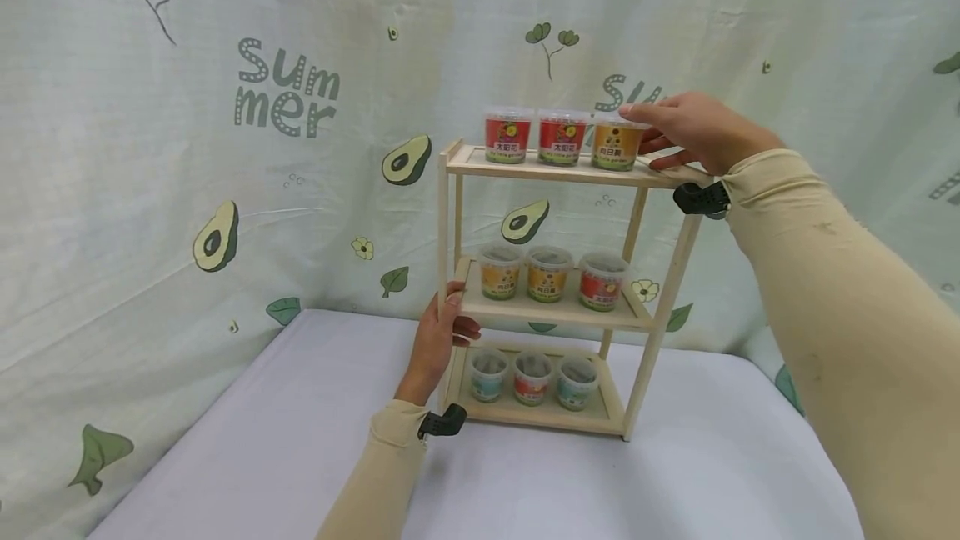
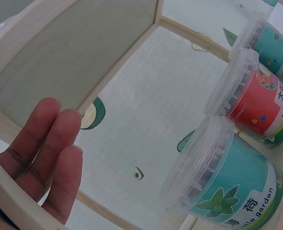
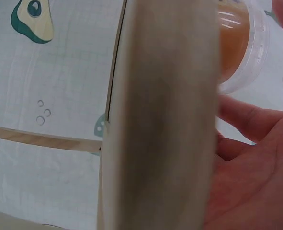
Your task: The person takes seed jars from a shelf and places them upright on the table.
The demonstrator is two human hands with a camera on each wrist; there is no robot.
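A three-tier wooden shelf point(image 1: 555, 319) stands on the table, bearing small lidded plastic cups with coloured labels. On the top tier, my right hand point(image 1: 701, 130) holds the orange-labelled cup point(image 1: 617, 147) at the right end, thumb at its lid and fingers at its right side. Two red-labelled cups, one of them the middle cup point(image 1: 562, 140), stand to its left. My left hand point(image 1: 437, 338) grips the shelf's left front post at the middle tier. In the left wrist view its fingers point(image 2: 64, 143) reach past the post, apart from the teal cup point(image 2: 237, 182).
The middle tier bears two orange-labelled cups and a red one point(image 1: 602, 283). Two teal cups and a red cup point(image 1: 531, 380) stand on the bottom tier. White cloth covers the table point(image 1: 315, 407). A printed curtain point(image 1: 337, 190) hangs behind the shelf.
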